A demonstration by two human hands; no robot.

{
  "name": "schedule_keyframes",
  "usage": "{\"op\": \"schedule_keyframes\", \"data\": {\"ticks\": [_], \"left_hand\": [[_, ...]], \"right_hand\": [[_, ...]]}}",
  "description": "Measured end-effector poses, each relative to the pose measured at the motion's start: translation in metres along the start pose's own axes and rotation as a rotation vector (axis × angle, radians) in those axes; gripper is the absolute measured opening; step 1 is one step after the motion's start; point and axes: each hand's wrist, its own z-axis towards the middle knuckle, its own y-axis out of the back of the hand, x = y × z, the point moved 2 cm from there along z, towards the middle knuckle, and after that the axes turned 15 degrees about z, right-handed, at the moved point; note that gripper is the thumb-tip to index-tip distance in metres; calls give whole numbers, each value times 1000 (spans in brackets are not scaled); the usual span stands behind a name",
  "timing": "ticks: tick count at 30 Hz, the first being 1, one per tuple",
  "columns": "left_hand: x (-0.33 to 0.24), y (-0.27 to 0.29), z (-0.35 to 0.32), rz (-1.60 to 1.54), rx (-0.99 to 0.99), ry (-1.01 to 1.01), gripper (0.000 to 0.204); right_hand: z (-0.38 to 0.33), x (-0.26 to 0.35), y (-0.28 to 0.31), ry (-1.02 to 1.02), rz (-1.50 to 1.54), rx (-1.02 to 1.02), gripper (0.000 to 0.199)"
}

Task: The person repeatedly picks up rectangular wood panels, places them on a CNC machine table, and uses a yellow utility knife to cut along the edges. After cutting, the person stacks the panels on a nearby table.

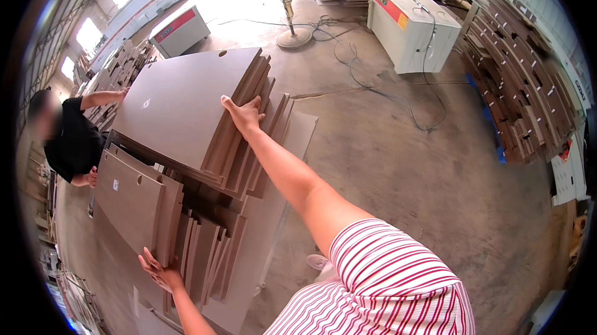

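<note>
Flat grey-brown panels lie piled in front of me in two stacks, a larger upper one and a smaller one nearer my left side. My right hand rests against the right edges of the larger stack, thumb and fingers apart. At the near edge of the smaller stack, my left hand touches the panels with its fingers spread. Between the stacks a dark gap shows, and narrower boards stand on edge below it. Both stacks sit over a large flat sheet.
A person in black stands across the stacks, with hands at their far edges. White machines with cables, a round-based post and another panel pile on a blue pallet stand on the concrete floor.
</note>
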Motion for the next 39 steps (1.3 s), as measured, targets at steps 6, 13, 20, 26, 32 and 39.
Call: {"op": "schedule_keyframes", "data": {"ticks": [6, 13, 20, 26, 32, 39], "left_hand": [[-29, -109, 68, -161, 98, -72, 108], [-38, -213, 95, -275, 205, -72, 107], [-66, -287, 161, -223, 473, 45, 112], [-122, -311, 187, -232, 718, 350, 112], [-120, -358, 191, -225, 503, 245, 109], [-112, -388, 189, -303, 434, 451, 85]], "right_hand": [[118, -59, -93, 24, -65, 24, 136], [196, -99, -187, -53, -147, 180, 131], [287, -131, -271, -202, -240, 355, 130], [370, -171, -280, -122, -192, 564, 114], [415, -287, -128, 41, -565, 983, 93], [502, -405, 204, -288, -1447, 1090, 70]]}}
